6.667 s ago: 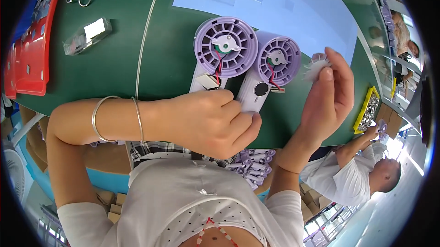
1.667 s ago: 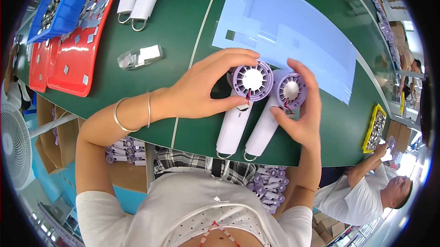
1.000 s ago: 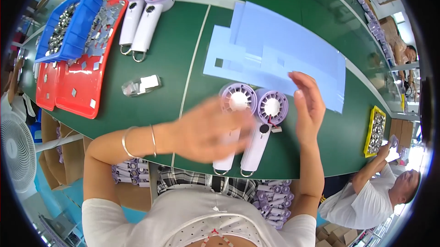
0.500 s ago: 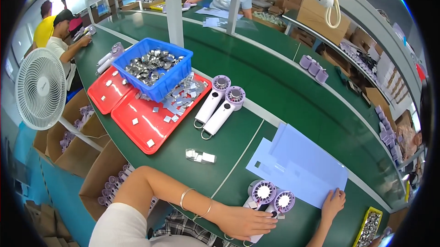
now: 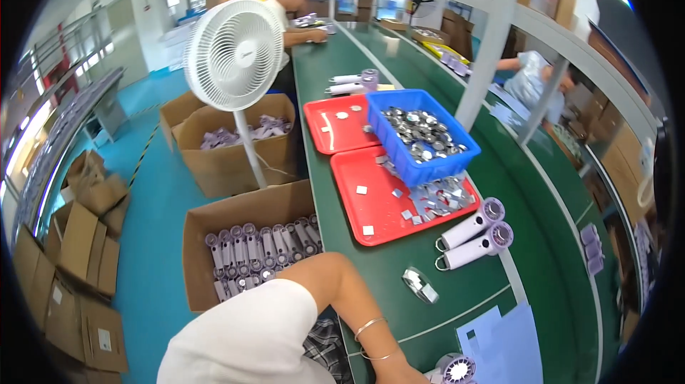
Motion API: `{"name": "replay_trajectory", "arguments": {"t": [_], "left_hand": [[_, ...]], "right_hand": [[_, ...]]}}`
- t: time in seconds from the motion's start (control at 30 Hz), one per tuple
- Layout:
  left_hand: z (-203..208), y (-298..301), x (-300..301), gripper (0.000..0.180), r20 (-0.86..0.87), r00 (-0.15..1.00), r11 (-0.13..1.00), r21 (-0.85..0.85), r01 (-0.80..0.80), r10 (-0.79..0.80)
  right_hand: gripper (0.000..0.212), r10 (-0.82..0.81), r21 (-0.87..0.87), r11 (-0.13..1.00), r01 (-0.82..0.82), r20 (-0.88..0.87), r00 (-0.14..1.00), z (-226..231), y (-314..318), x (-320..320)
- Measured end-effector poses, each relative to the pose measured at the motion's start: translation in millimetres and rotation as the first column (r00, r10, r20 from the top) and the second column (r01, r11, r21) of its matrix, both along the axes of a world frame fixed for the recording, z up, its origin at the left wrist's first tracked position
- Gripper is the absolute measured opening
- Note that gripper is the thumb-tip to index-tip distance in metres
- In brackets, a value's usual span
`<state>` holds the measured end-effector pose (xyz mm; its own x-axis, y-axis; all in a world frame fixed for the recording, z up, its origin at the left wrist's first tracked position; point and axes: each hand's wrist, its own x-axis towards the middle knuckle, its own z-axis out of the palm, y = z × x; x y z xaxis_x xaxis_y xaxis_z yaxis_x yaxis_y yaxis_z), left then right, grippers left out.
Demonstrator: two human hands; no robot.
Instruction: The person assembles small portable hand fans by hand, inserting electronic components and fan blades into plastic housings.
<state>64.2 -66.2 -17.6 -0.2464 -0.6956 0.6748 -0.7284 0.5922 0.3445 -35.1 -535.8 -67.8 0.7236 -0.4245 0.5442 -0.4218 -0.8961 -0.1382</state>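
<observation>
My left forearm, with two thin bracelets at the wrist, reaches to the bottom edge. My left hand is mostly cut off there, its fingers out of sight. Right beside it shows the purple round head of a handheld fan, its white bladed wheel exposed. Whether I grip this fan cannot be seen. Pale blue sheets lie to its right. Farther up the table are a small clear packet with white pieces and two whole lilac handheld fans side by side. My right hand is out of view.
A blue bin of round metal parts overlaps red trays with small silvery squares. On the floor at left, a cardboard box holds rows of handheld fans. A white standing fan rises behind it. People work farther along the green table.
The view has swung left and shows more floor and boxes. My right hand has left the picture, and my left hand and the nearby handheld fans are now mostly below the lower edge.
</observation>
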Motion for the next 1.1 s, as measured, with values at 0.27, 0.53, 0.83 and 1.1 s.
{"name": "replay_trajectory", "arguments": {"t": [0.27,0.53,0.83,1.1], "left_hand": [[-7.3,5.8,-5.7,0.034,-0.052,0.998,0.992,-0.121,-0.043,0.037],[3.1,-0.2,-7.3,0.037,0.055,0.995,0.974,-0.217,-0.067,0.08],[22.0,24.6,9.4,0.048,0.122,0.984,0.94,0.303,-0.159,0.127],[34.0,12.8,3.5,0.056,0.23,0.971,0.924,0.354,-0.145,0.064]], "right_hand": [[0.022,0.037,0.169,0.985,-0.037,0.001,0.999,38.7,25.6,11.5],[0.022,0.12,-0.094,0.987,-0.13,-0.105,0.987,23.9,2.6,-28.3],[0.012,0.237,-0.261,0.933,-0.247,-0.069,0.969,45.1,66.8,29.9],[0.01,0.154,0.373,0.907,-0.196,0.14,0.978,79.8,90.6,-5.0]]}}
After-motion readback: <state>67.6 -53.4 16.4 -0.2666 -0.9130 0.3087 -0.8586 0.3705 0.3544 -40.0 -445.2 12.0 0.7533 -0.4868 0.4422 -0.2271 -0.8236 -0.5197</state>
